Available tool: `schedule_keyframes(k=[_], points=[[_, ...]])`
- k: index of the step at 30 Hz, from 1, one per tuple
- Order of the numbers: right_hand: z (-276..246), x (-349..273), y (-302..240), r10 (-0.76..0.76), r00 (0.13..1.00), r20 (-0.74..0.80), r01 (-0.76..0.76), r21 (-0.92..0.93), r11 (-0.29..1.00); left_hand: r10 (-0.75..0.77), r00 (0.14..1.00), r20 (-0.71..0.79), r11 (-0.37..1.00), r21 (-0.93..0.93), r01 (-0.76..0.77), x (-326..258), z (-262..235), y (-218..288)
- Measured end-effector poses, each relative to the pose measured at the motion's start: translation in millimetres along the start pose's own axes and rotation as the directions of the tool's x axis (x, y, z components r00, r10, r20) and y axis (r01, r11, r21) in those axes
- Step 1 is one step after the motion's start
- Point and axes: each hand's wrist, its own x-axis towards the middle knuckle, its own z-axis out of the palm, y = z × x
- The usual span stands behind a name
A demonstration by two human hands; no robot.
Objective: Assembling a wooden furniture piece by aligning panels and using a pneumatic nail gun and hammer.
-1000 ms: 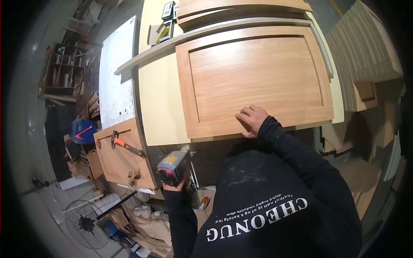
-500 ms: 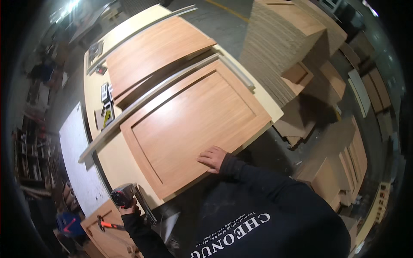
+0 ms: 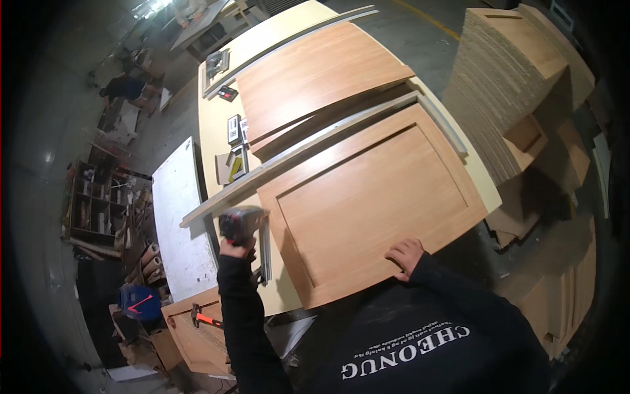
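A wood-coloured frame-and-panel door (image 3: 374,210) lies on the pale worktable (image 3: 282,299) before me. My left hand (image 3: 237,249) is closed round the grip of a dark cordless nail gun (image 3: 239,224). The tool is at the door's left edge, its nose near the frame; whether they touch I cannot tell. My right hand (image 3: 405,256) rests on the door's front rail with the fingers laid on the wood, holding nothing. A long pale strip (image 3: 295,159) runs along the door's far side.
Beyond the strip lies another wood-coloured panel (image 3: 321,79). Small boxes (image 3: 233,130) and a black-and-red battery (image 3: 228,93) sit along the table's left side. A hammer (image 3: 205,317) lies on a panel at lower left. Tall board stacks (image 3: 492,92) stand at right.
My left hand has carried the nail gun forward from the door's near left corner along its left edge. The right hand stays on the front rail. The whole view has shifted.
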Motion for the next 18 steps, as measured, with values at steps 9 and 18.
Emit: schedule_keyframes(k=[9,18], points=[[-67.4,49.1,71.9,0.18,0.977,-0.115,-0.146,0.255,0.956,-0.187,0.982,-0.036,0.974,0.122,0.19,91.8,47.8,40.7],[-109.9,52.0,182.0,0.354,0.738,-0.574,-0.49,-0.095,0.867,-0.3,0.95,-0.082,0.938,0.153,0.31,111.7,47.5,40.4]])
